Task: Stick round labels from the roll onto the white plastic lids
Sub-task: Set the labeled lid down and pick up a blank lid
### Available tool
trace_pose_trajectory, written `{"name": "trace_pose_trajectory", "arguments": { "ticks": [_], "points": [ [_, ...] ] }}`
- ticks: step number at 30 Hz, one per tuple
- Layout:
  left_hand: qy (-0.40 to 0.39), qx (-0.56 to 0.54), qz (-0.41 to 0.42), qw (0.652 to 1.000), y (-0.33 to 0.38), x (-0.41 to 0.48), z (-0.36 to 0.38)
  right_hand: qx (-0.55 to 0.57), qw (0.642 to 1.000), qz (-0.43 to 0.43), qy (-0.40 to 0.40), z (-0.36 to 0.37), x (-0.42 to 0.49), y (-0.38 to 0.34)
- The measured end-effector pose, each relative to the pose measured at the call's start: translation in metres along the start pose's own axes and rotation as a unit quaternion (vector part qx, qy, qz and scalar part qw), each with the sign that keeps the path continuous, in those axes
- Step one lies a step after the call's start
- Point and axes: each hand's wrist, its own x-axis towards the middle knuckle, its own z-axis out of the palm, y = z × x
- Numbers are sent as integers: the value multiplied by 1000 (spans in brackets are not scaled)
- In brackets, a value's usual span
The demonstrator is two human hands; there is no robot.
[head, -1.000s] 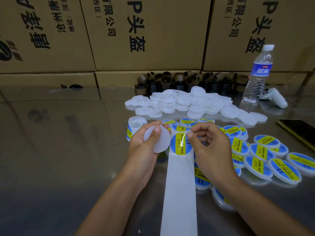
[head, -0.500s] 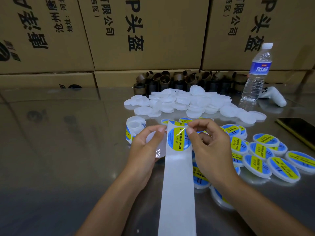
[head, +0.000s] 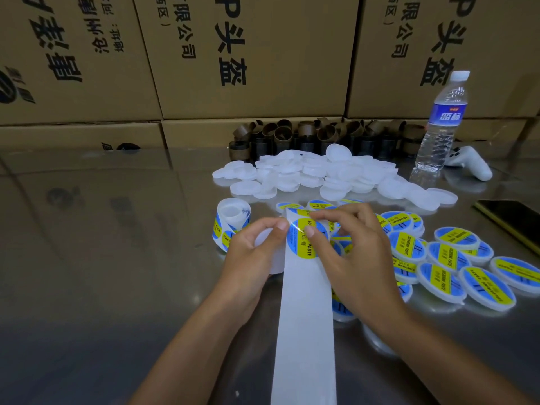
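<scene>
In mid-frame we are curling our left hand [head: 248, 258] round a bare lid [head: 274, 262] while our right hand [head: 347, 258] is pinching the label [head: 304, 247] at the top of the strip [head: 305, 331] — roll [head: 230, 220] lying just left, lid pile [head: 306, 173] above.

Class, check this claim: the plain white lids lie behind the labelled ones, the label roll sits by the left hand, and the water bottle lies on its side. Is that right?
No. The water bottle stands upright, as the head view shows. The plain white lids do lie behind the labelled lids, and the label roll sits by the left hand.
</scene>
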Motion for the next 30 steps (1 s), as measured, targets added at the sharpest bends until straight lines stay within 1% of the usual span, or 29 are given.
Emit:
{"name": "trace_pose_trajectory", "arguments": {
  "ticks": [6,21,30],
  "points": [
    [-10,16,21,1000,0,-1,0,-77,995,-62,14,0,2,0],
    [-14,16,30,999,-1,0,1,-90,992,-93,8,-2,3,4],
    [6,-12,1,1000,1,1,2,-91,989,-114,14,-3,3,3]
  ]
}}
